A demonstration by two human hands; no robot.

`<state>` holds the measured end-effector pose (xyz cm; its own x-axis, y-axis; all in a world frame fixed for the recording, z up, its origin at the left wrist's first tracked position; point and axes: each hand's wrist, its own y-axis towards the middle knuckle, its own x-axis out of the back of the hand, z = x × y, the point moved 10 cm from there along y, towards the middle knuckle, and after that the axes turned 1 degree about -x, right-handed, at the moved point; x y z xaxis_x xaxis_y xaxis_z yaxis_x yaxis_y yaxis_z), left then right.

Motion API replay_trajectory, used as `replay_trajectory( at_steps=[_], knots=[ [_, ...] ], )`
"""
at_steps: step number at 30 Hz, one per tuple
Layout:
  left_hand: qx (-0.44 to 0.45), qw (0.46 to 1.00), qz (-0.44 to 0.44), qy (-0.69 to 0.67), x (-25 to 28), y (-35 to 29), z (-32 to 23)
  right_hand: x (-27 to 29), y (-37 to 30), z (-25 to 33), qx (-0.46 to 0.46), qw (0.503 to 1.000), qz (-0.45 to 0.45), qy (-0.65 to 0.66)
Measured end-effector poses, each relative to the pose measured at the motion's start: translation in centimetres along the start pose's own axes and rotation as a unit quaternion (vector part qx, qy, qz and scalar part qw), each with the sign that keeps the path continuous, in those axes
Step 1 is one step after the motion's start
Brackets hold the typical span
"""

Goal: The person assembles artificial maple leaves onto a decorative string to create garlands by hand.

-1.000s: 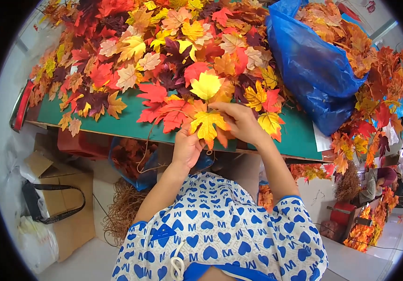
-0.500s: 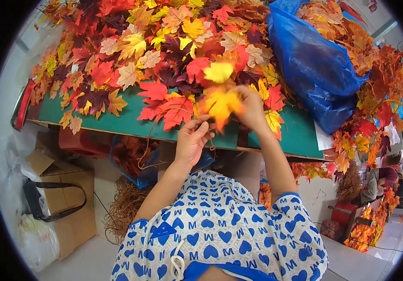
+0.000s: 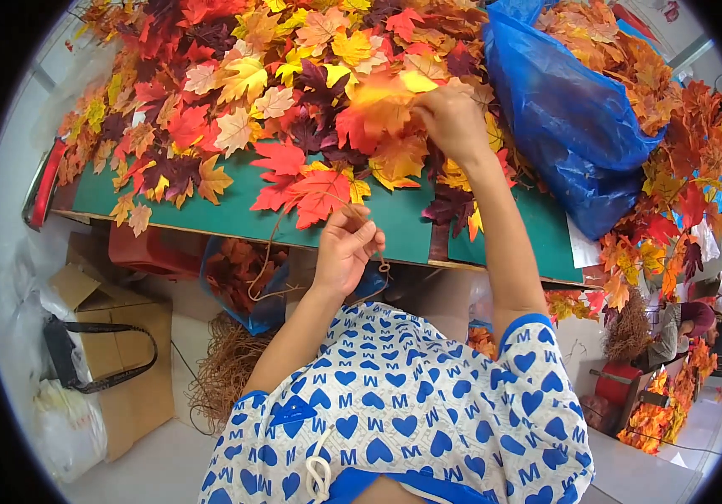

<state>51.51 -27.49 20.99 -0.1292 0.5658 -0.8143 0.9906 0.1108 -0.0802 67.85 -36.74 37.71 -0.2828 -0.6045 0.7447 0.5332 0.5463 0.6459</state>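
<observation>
My left hand (image 3: 347, 254) is closed in a pinch on a thin brown vine (image 3: 268, 257) in front of the table edge. The vine loops down to the left, and its curled end hangs below my fingers. Over the leaf pile, my right hand (image 3: 452, 123) pinches a yellow-orange artificial maple leaf (image 3: 382, 94), smeared by motion. Red maple leaves (image 3: 319, 196) lie just beyond my left hand, close against the vine; whether they are attached to it I cannot tell.
A heap of artificial leaves (image 3: 243, 80) covers much of the green tabletop (image 3: 395, 220). On the right lies a blue plastic bag (image 3: 558, 126). Below the table are a red bin (image 3: 153, 252), a cardboard box (image 3: 134, 370) and bundled brown vines (image 3: 227, 370). A person (image 3: 676, 332) sits far right.
My right hand has moved up and away from my left hand, carrying the yellow-orange leaf over the pile. My left hand stays nearly in place on the vine.
</observation>
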Motion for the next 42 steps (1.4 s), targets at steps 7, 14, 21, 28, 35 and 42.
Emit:
replay_trajectory(
  at_steps=[7,14,21,28,35,42],
  knots=[
    [0.015,0.999,0.033,-0.009,-0.8,-1.1,-0.4,3.5,-0.4,2.4,-0.013,0.993,-0.087,0.079],
    [-0.047,0.998,0.02,0.03,-2.7,-0.8,-3.1,-0.4,-2.1,-0.9,-0.215,0.9,-0.003,0.379],
    [0.006,0.987,0.121,-0.106,-3.5,1.2,-5.3,-3.6,-5.8,4.4,-0.264,0.714,0.246,0.599],
    [0.059,0.995,0.084,-0.001,-3.3,1.4,-3.2,-3.9,-7.7,3.5,-0.292,0.728,0.259,0.564],
    [-0.014,0.99,0.026,0.135,-3.5,1.3,-3.5,-0.7,-6.0,4.9,-0.223,0.874,0.118,0.415],
    [-0.124,0.967,-0.066,0.213,-1.5,0.5,-5.8,-0.8,-7.0,3.4,-0.214,0.903,0.041,0.371]
  ],
)
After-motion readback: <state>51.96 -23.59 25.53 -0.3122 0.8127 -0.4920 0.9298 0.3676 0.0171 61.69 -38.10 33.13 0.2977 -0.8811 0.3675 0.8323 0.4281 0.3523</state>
